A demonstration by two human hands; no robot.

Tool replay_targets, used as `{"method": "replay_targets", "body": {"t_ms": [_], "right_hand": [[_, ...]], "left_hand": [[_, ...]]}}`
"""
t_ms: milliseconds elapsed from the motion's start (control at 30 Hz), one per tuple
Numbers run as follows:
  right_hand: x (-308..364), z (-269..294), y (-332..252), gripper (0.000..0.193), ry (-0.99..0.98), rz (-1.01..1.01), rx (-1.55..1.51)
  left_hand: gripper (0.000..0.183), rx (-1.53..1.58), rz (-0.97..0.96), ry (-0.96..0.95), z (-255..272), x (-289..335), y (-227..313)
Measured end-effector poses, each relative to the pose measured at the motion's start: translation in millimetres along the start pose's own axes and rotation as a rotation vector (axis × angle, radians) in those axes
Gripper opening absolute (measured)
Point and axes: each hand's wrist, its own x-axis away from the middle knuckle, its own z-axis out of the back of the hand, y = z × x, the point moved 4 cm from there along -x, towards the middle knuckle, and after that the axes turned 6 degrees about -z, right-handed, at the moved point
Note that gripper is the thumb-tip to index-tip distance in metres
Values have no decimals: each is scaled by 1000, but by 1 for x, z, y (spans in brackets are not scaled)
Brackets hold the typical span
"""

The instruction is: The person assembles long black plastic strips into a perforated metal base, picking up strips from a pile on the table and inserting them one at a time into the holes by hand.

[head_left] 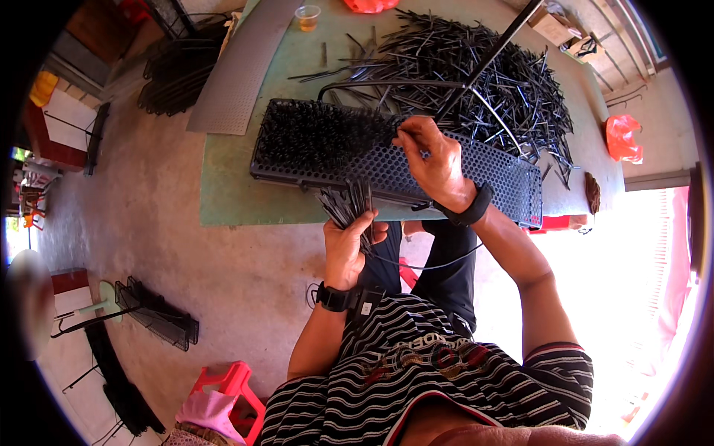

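A long black rack with a perforated top [483,175] lies across the near part of the green table [238,201]. Thin black strips [316,137] stand packed upright in its left portion, while the holes to the right are bare. Below the rack's front edge, my left hand [346,249] is closed around a bundle of thin black strips [348,204], their ends fanning upward. My right hand [439,160] is over the rack, thumb and fingers pinched at the right border of the standing strips; what they pinch is too small to make out.
A large heap of loose black strips [483,82] covers the table behind the rack. Black metal rods [494,44] rise over it. A grey perforated sheet [242,70] and a plastic cup [307,18] are at the far left. A red stool [230,394] stands on the floor.
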Motion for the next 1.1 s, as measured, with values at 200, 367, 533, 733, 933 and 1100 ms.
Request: {"method": "replay_targets", "body": {"t_ms": [200,367,533,733,933,1100], "right_hand": [[-4,-8,5,14,-69,96,160],[-20,-10,-4,15,-174,299,439],[-35,-10,-6,11,-319,215,479],[-31,-15,-6,10,-312,373,447],[-31,-9,-3,6,-210,381,403],[-28,-11,-6,6,-338,371,489]], "left_hand": [[17,35,20,-5,1,1,0],[17,73,24,-22,-3,6,2],[16,91,5,-46,-6,12,7],[16,71,14,-59,-5,14,5],[16,64,16,-82,-7,18,4],[16,33,18,-52,-7,22,8]]}}
